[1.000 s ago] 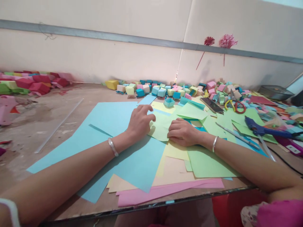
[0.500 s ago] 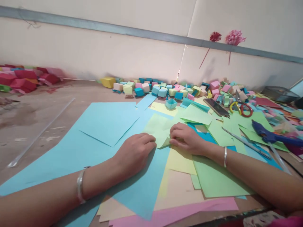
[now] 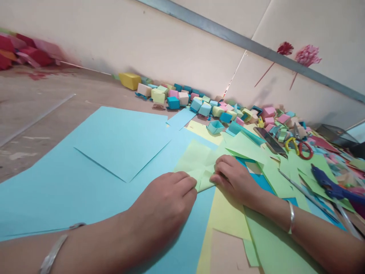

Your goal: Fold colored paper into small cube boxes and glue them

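Observation:
A small light green sheet of paper (image 3: 196, 156) lies on large light blue paper (image 3: 94, 198), creased, with its near edge folded up. My left hand (image 3: 168, 205) has its fingers closed on the near left corner of that green paper. On the near right corner, my right hand (image 3: 232, 179) pinches the fold between thumb and fingers. Both fingertips rest low, close to the blue sheet. Yellow paper (image 3: 228, 220) and a larger green sheet (image 3: 276, 243) lie under and beside my right forearm.
Several small folded paper boxes (image 3: 182, 99) line the wall, with one open teal box (image 3: 215, 127) nearer. To the right are a phone (image 3: 270, 140), scissors (image 3: 299, 147), a slim metal tool (image 3: 306, 194) and a blue glue gun (image 3: 327, 182). A clear glue stick (image 3: 37, 120) lies left.
The view has tilted and moved closer. The green paper's near edge now shows a clearer fold, and both hands still hold its corners.

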Available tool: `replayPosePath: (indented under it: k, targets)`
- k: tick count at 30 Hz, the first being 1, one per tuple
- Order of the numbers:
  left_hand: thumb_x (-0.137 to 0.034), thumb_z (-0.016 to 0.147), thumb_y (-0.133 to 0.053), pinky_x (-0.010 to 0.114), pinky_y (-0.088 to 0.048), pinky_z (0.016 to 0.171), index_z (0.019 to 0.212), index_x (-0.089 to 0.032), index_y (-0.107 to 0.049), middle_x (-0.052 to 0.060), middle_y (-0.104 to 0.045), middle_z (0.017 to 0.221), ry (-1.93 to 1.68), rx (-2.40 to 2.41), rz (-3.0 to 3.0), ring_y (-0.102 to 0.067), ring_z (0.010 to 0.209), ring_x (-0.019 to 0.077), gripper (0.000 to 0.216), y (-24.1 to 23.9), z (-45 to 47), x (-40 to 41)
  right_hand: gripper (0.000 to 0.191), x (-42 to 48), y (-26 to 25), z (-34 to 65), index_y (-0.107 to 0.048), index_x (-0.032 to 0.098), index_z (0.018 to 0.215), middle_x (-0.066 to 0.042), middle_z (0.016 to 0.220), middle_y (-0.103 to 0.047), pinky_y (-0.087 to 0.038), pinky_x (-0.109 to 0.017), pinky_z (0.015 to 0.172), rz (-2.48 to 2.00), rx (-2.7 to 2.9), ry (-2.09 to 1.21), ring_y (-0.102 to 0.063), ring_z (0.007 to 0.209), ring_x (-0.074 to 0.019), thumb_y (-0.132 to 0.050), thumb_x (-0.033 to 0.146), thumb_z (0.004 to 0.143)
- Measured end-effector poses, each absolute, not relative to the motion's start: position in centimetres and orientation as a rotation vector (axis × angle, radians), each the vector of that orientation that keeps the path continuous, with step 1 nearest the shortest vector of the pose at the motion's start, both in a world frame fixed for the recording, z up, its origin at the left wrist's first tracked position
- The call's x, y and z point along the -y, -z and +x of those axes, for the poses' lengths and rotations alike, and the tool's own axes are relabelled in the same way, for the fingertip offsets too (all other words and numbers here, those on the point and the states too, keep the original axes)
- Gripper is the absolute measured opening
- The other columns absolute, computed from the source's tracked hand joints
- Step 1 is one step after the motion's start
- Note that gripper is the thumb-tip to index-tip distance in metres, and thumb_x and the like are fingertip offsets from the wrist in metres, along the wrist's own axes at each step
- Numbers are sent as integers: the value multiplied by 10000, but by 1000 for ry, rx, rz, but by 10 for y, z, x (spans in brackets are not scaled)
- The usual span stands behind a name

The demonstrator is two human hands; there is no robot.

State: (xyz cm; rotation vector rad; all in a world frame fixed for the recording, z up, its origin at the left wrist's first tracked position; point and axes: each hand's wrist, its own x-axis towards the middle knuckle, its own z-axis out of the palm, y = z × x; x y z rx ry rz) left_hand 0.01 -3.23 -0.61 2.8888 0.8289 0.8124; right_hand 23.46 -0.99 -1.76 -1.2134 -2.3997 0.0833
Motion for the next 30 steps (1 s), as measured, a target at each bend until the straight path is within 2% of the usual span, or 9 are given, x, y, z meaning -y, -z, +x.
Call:
replayPosePath:
  k: [8,19,22,25,28,30]
  targets:
    - [-75,850,-447,366,-534,720,846,-176,-641,74,-661,812,-816,-849,2872,-618,808,215,218,10,1,34,301,9,16,230,-446,196,662,-48,739,-499,-385,-307,611,-1325,2423,-45,-456,698,-169,-490,325,931]
    - [-48,854,-414,327,-481,650,714,-167,-578,56,-596,735,-714,-839,2915,-559,719,187,246,10,1,34,235,9,10,228,-460,192,675,-20,752,-454,-355,-284,619,-1403,2353,-324,-440,713,-153,-535,259,887]
    - [-89,854,-440,337,-453,617,708,-173,-551,43,-565,709,-648,-891,2947,-526,677,189,202,8,3,35,226,9,10,227,-471,190,674,-20,760,-456,-352,-284,625,-1393,2356,-349,-440,721,-152,-536,252,882]
    - [-170,839,-522,353,-435,602,849,-169,-582,42,-567,762,-502,-937,3003,-520,699,209,61,5,7,35,227,8,10,227,-478,189,677,-19,761,-465,-352,-284,630,-1389,2359,-354,-442,720,-150,-539,260,883]
    - [-235,813,-599,368,-424,614,1035,-180,-585,48,-577,856,-372,-939,3056,-530,771,233,229,4,10,34,236,7,10,228,-474,187,675,-19,757,-472,-351,-285,638,-1387,2366,-339,-445,721,-149,-540,267,888]
    - [-250,809,-612,370,-411,612,1051,-187,-588,45,-570,869,-323,-947,3070,-526,782,237,250,4,11,33,243,7,10,227,-467,187,671,-18,751,-470,-348,-284,639,-1394,2367,-331,-444,721,-149,-543,269,886]
